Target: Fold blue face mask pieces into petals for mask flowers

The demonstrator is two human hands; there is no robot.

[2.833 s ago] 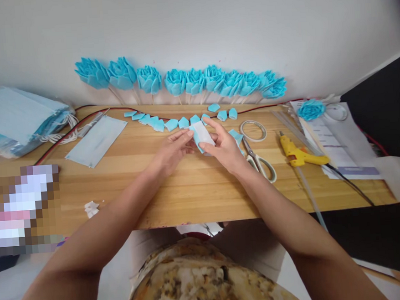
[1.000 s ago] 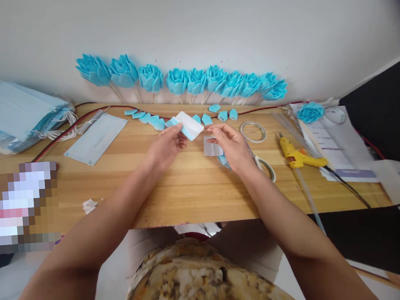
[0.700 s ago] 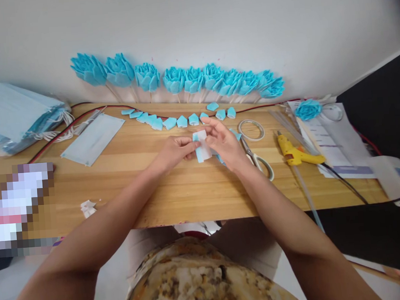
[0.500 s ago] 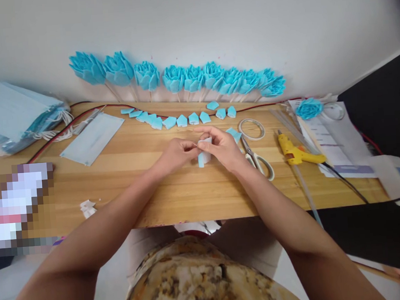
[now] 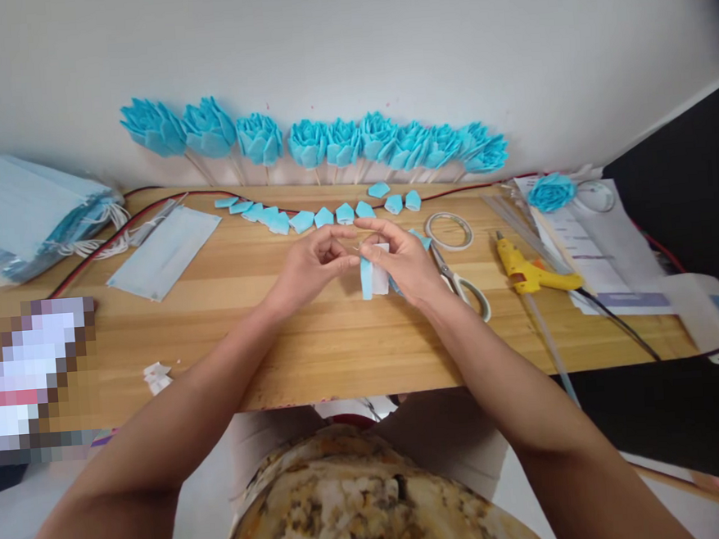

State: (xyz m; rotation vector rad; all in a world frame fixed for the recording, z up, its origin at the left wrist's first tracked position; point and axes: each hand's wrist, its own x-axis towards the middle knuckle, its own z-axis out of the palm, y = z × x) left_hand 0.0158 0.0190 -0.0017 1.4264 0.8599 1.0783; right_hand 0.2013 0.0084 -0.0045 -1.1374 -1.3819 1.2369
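Both my hands meet over the middle of the wooden table [image 5: 316, 346]. My right hand [image 5: 399, 262] pinches a small blue and white piece of mask fabric [image 5: 372, 277], which hangs down from its fingers. My left hand [image 5: 313, 264] is closed in a pinch at the top edge of the same piece. Just beyond the hands lies a row of small folded blue petals [image 5: 307, 217]. A line of finished blue fabric flowers [image 5: 307, 142] on sticks leans against the wall.
To the right lie a tape roll [image 5: 449, 230], scissors [image 5: 462, 283], a yellow glue gun [image 5: 535, 273] with its cable, and papers [image 5: 592, 245] with one more blue flower [image 5: 549, 192]. A flat face mask [image 5: 164, 252] and a stack of masks [image 5: 23, 215] are at the left.
The flat piece held up between both hands has come down toward the table and been folded narrower; it now hangs from my right fingers with my left hand pinching its top.
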